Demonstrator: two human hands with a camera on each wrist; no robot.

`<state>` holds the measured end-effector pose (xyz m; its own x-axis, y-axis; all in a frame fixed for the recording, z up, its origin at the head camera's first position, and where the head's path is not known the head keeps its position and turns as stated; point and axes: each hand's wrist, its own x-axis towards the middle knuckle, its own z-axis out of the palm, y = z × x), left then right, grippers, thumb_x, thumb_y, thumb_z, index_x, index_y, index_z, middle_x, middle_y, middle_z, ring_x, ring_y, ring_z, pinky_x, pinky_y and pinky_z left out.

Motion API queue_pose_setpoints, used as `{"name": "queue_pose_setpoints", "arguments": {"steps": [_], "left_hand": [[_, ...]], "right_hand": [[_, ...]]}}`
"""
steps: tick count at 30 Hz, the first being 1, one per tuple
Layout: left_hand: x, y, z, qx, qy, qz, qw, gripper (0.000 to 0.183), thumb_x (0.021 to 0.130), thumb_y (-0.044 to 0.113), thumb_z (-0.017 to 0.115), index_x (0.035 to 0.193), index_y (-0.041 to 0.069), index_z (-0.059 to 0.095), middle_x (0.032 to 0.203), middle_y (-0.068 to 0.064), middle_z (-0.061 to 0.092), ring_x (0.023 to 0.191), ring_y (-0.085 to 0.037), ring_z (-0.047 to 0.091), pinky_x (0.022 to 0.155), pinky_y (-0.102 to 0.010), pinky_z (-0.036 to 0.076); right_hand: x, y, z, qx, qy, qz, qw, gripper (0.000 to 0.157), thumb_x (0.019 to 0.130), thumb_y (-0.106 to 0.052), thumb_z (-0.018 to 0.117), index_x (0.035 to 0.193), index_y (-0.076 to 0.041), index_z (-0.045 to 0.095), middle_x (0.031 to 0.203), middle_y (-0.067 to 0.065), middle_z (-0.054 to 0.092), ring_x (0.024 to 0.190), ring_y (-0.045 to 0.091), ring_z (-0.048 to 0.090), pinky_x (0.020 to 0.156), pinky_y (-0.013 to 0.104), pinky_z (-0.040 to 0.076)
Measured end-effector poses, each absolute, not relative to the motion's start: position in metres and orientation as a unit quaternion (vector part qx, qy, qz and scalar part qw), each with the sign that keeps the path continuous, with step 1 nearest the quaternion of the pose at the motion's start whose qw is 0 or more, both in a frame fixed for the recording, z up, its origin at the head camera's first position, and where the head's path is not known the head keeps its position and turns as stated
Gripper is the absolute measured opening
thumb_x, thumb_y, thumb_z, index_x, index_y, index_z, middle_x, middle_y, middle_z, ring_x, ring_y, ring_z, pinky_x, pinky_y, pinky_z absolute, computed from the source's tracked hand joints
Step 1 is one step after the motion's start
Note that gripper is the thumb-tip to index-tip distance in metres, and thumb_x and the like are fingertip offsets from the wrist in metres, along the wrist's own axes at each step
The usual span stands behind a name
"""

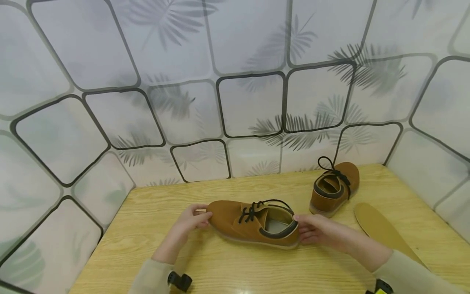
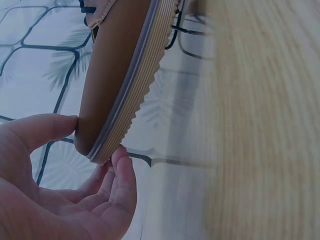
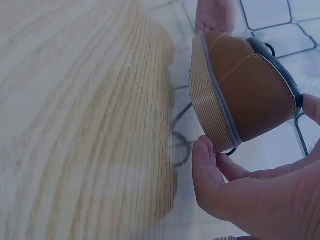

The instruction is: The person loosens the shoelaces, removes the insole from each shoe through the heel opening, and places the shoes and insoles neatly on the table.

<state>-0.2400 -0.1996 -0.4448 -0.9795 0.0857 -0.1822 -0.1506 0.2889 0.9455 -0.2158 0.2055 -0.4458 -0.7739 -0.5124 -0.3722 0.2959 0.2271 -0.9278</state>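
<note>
A brown lace-up shoe (image 1: 227, 220) with black laces is held sideways between both hands, raised off the table in the wrist views. At its toe, my left hand (image 1: 192, 218) pinches it, thumb on the upper and fingertips under the ridged sole (image 2: 135, 100). The heel is gripped by my right hand (image 1: 317, 230), with the thumb at the dark collar (image 3: 298, 102) and the fingers under the sole edge. Its opening faces up toward the head camera, showing a pale inside (image 1: 275, 225).
A second brown shoe (image 1: 332, 203) with black laces stands at the back right of the wooden table (image 1: 154, 212). A tan insole (image 1: 382, 228) lies in front of it, partly behind my right forearm. Patterned sheeting (image 1: 249, 106) rises behind the table and at both sides.
</note>
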Motion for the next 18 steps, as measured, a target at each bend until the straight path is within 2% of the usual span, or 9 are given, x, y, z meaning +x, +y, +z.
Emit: {"name": "queue_pose_setpoints", "arguments": {"steps": [5, 8, 12, 15, 18], "left_hand": [[-0.245, -0.198, -0.440, -0.051, 0.801, 0.592, 0.073, 0.046, 0.104, 0.011, 0.066, 0.143, -0.011, 0.056, 0.121, -0.022, 0.070, 0.083, -0.010, 0.068, 0.088, -0.035, 0.062], [-0.248, -0.198, -0.440, -0.060, 0.809, 0.582, 0.058, 0.043, 0.105, 0.011, 0.065, 0.142, -0.010, 0.059, 0.123, -0.023, 0.070, 0.086, -0.010, 0.068, 0.092, -0.038, 0.062], [-0.252, -0.201, -0.438, -0.072, 0.801, 0.593, 0.050, 0.043, 0.106, 0.011, 0.063, 0.144, -0.009, 0.058, 0.128, -0.024, 0.068, 0.090, -0.008, 0.069, 0.096, -0.039, 0.061], [-0.255, -0.203, -0.438, -0.082, 0.785, 0.613, 0.045, 0.044, 0.107, 0.011, 0.063, 0.145, -0.010, 0.056, 0.134, -0.025, 0.066, 0.093, -0.007, 0.070, 0.094, -0.032, 0.062], [-0.259, -0.206, -0.437, -0.086, 0.773, 0.628, 0.033, 0.045, 0.107, 0.012, 0.062, 0.145, -0.011, 0.056, 0.140, -0.028, 0.062, 0.095, -0.005, 0.069, 0.089, -0.023, 0.061]], "right_hand": [[-0.213, 0.196, -0.446, -0.068, 0.711, -0.619, 0.326, 0.081, 0.105, -0.048, 0.053, 0.152, 0.015, 0.032, 0.135, 0.026, 0.053, 0.111, 0.022, 0.062, 0.101, 0.038, 0.056], [-0.210, 0.188, -0.449, -0.063, 0.704, -0.628, 0.326, 0.086, 0.104, -0.048, 0.054, 0.153, 0.016, 0.027, 0.133, 0.028, 0.054, 0.109, 0.023, 0.063, 0.101, 0.039, 0.057], [-0.207, 0.174, -0.451, -0.062, 0.684, -0.651, 0.324, 0.075, 0.103, -0.044, 0.056, 0.147, 0.014, 0.039, 0.118, 0.018, 0.063, 0.099, 0.019, 0.067, 0.096, 0.035, 0.059], [-0.203, 0.162, -0.451, -0.055, 0.676, -0.657, 0.329, 0.067, 0.104, -0.041, 0.057, 0.144, 0.012, 0.044, 0.111, 0.013, 0.065, 0.095, 0.019, 0.067, 0.094, 0.035, 0.060], [-0.201, 0.150, -0.449, -0.058, 0.676, -0.654, 0.335, 0.068, 0.104, -0.040, 0.054, 0.144, 0.014, 0.044, 0.111, 0.014, 0.067, 0.095, 0.019, 0.067, 0.095, 0.036, 0.060]]}}
